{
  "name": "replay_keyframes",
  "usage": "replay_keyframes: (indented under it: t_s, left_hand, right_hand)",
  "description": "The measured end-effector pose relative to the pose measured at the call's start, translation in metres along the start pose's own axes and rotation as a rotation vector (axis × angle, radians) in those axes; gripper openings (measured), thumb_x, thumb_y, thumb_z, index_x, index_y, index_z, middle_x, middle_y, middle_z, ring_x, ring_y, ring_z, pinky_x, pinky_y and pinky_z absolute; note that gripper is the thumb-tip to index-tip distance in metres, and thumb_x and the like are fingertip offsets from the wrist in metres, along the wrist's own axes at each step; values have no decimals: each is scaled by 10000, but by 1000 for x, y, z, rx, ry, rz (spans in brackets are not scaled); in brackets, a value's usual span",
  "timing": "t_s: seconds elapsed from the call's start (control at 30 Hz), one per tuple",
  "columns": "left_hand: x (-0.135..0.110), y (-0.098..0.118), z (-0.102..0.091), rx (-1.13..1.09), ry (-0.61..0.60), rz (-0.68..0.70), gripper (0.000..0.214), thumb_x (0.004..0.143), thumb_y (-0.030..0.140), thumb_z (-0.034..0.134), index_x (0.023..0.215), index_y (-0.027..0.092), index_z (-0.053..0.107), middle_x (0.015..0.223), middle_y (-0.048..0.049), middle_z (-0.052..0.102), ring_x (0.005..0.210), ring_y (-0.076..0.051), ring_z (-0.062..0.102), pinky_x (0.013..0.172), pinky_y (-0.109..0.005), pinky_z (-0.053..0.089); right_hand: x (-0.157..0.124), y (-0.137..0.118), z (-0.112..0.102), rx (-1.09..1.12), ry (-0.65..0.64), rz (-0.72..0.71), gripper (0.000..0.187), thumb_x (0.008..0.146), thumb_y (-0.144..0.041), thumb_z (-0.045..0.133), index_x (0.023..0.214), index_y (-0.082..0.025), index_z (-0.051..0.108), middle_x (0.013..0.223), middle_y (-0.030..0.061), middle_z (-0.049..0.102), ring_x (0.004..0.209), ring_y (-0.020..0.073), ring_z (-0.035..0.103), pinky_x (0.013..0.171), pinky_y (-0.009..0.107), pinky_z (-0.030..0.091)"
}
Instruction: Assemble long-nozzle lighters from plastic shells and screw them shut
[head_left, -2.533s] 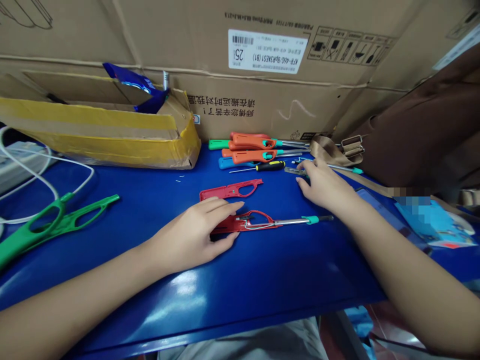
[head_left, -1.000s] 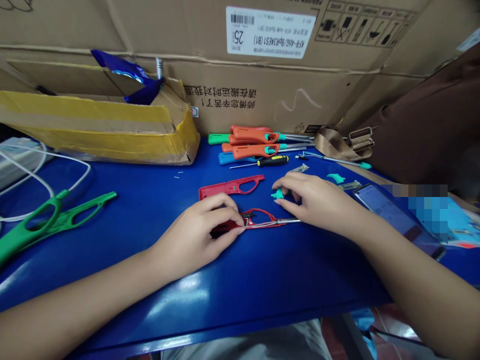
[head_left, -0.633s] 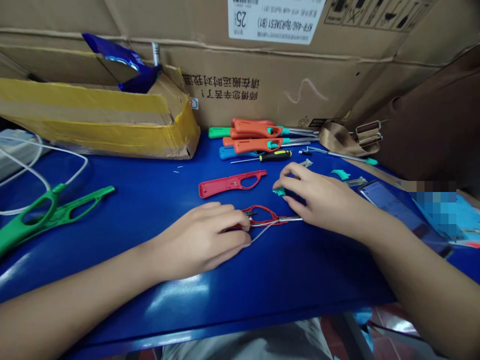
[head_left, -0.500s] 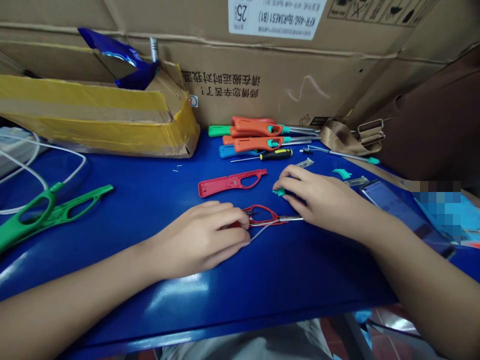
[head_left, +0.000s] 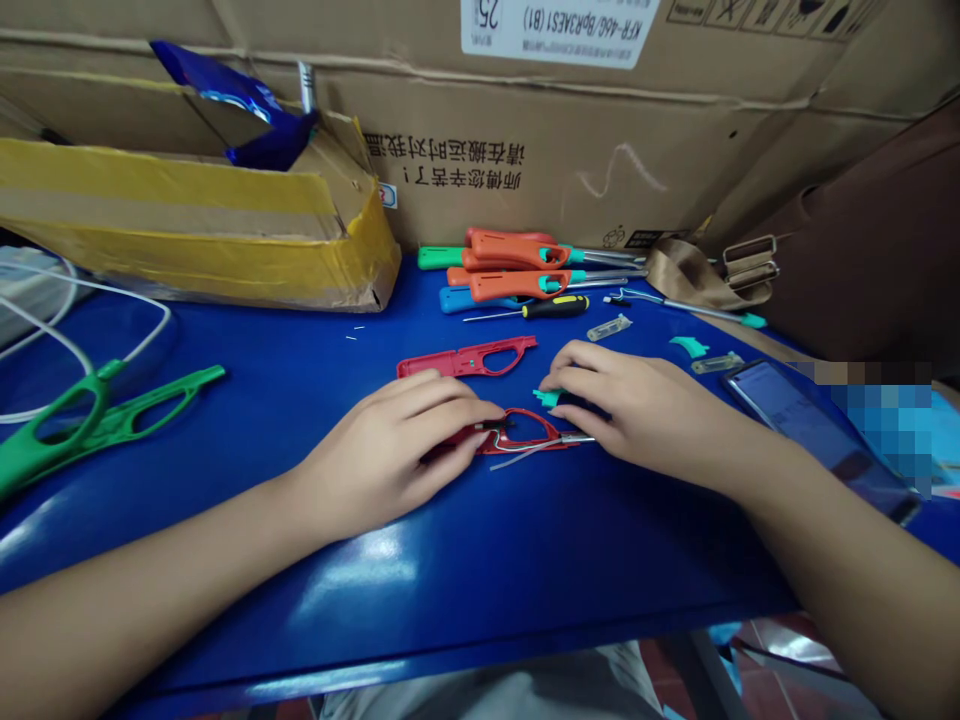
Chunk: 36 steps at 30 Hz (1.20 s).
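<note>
My left hand [head_left: 405, 445] is closed on the handle end of a red lighter half-shell [head_left: 531, 428], which lies on the blue table. A metal tube runs out of the shell to the right, and a thin loose wire [head_left: 517, 460] trails below it. Between the thumb and fingers of my right hand [head_left: 637, 410] is a small teal lighter trigger [head_left: 547, 397], just above the shell's finger loop. Behind my hands lies the matching red shell half [head_left: 469, 358], inner side up. My left fingers cover the shell's handle part.
Several assembled lighters [head_left: 517, 285] and a screwdriver [head_left: 555, 308] lie at the back. Right of them are clear tanks [head_left: 609, 327], another teal trigger [head_left: 688, 346] and a phone [head_left: 810, 430]. Green shell halves [head_left: 90, 420] lie left, before a taped carton [head_left: 225, 235].
My right hand has brought the teal trigger slightly left and down towards the shell. My left fingers have shifted back a little, and the wire's end now lies free.
</note>
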<state>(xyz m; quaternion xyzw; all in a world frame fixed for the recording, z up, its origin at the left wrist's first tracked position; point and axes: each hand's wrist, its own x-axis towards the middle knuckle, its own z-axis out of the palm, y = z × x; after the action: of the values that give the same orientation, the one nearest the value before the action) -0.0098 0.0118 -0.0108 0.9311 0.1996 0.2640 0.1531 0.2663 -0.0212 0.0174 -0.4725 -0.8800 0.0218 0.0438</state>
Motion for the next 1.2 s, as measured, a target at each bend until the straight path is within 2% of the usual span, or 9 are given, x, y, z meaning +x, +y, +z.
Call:
replay_keyframes:
  t_s: [0.2,0.37,0.47,0.6,0.7,0.93,1.03,1.1,1.2]
  left_hand:
    - [2,-2,2,4,20,-58,213,983,199,632,1187,181,690,1118,-64,726,1061,-193,649,952,-343,514]
    - [2,-3,2,-15,2,-74,202,988,220,622,1167,191,710,1106,-71,717,1034,-203,643,924,-362,515]
    - [2,-3,2,-17,29,-74,183,981,212,632,1141,192,719,1081,-66,724,1002,-198,645,905,-355,509]
    - [3,0,2,-3,97,-73,207,960,233,683,1158,178,705,1067,-62,737,967,-189,651,881,-339,499]
    - [4,3,1,13,151,-48,325,935,291,730,1231,167,678,1085,-73,736,979,-190,653,876,-329,497]
    - [3,6,-4,67,134,22,147,961,210,687,1105,195,713,1023,-34,762,888,-173,641,812,-331,476]
    - [4,7,-2,21,157,-20,104,958,206,688,1052,169,710,985,-41,765,878,-172,642,822,-326,482]
    - [6,9,0,-47,177,-84,66,947,220,703,990,172,718,920,-25,762,839,-158,636,802,-300,488]
    - [8,9,2,-151,179,-194,84,946,246,705,895,185,731,829,6,750,773,-132,627,745,-264,485]
  right_hand:
    - [-2,4,-5,-8,28,21,250,966,-278,654,1209,-221,663,1191,58,659,923,215,683,663,314,463]
    - [-1,9,-7,-43,-70,103,86,981,-230,588,1000,-209,669,1033,42,678,854,210,667,596,304,394]
    - [1,7,-7,0,-23,130,83,982,-209,569,964,-205,649,1001,40,686,860,207,655,620,301,388]
    - [3,-3,-5,313,101,86,67,974,-197,589,937,-210,642,945,14,677,808,157,608,705,285,427]
    - [5,-15,-2,553,90,79,96,961,-170,591,886,-203,639,883,-5,646,733,118,557,693,259,432]
    - [11,-33,4,823,29,186,164,982,-234,562,852,-187,649,784,-11,616,710,125,547,660,265,447]
    - [11,-32,5,736,110,77,95,973,-224,594,934,-186,672,886,19,677,804,145,594,749,294,473]
    - [9,-30,7,546,200,-60,67,966,-229,631,995,-191,677,978,41,708,905,173,606,827,336,452]
    - [7,-29,7,283,269,-191,118,1008,-263,594,990,-190,686,976,46,722,915,192,596,804,366,397]
